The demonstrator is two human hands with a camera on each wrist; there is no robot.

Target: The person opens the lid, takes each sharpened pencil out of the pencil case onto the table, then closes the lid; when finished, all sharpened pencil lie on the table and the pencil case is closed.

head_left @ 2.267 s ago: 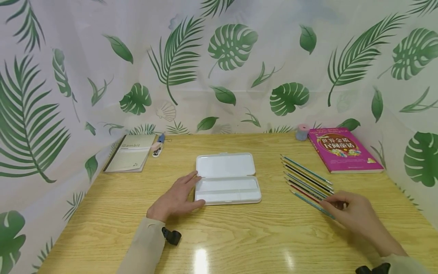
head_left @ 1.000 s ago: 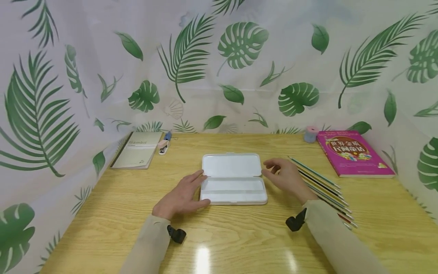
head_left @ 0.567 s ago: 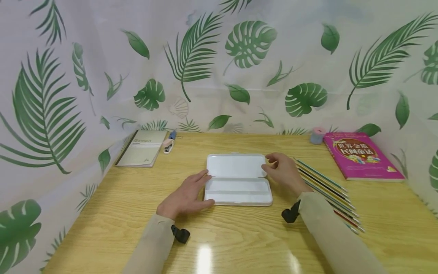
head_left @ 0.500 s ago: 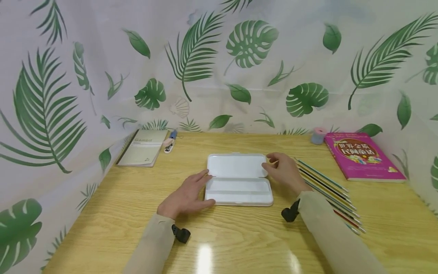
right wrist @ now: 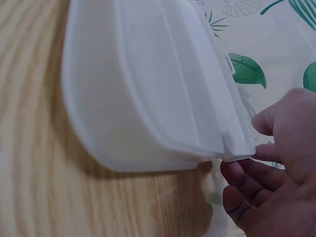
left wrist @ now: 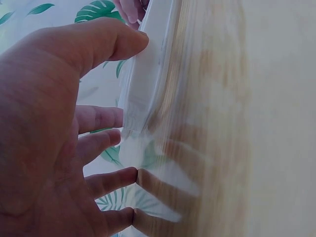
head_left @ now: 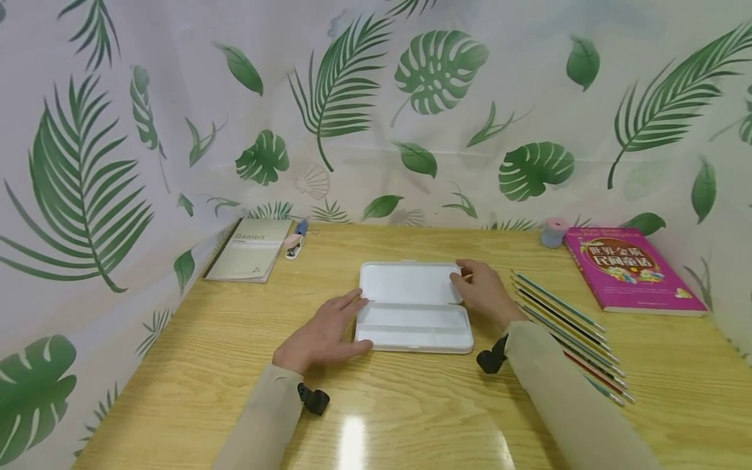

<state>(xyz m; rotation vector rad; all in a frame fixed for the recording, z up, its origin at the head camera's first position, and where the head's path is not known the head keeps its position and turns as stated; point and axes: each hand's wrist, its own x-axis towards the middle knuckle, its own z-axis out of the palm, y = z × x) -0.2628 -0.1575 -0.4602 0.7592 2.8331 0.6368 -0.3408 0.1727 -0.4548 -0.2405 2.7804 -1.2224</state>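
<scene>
A white plastic pencil case [head_left: 411, 349] lies unfolded on the wooden table, its lid [head_left: 409, 282] back and its divided tray [head_left: 411, 318] in front. My left hand [head_left: 323, 331] rests spread along the case's left end. In the left wrist view, that thumb [left wrist: 133, 42] lies over the case's edge and the other fingers are apart. My right hand [head_left: 483, 290] grips the right end of the lid. The right wrist view shows its curled fingers [right wrist: 247, 180] under the lid's end and the thumb [right wrist: 266, 120] above that edge.
Several pencils [head_left: 564, 326] lie side by side right of the case, partly behind the right forearm. A pink book [head_left: 634, 267] and a small pink-and-blue round item [head_left: 553, 233] stand farther right. A notebook [head_left: 247, 251] and a small stapler [head_left: 294, 247] lie at back left.
My right hand has left the pencils, moved left to the case and taken hold of the lid's right end. The left hand stays at the case's left end. The head view has shifted slightly.
</scene>
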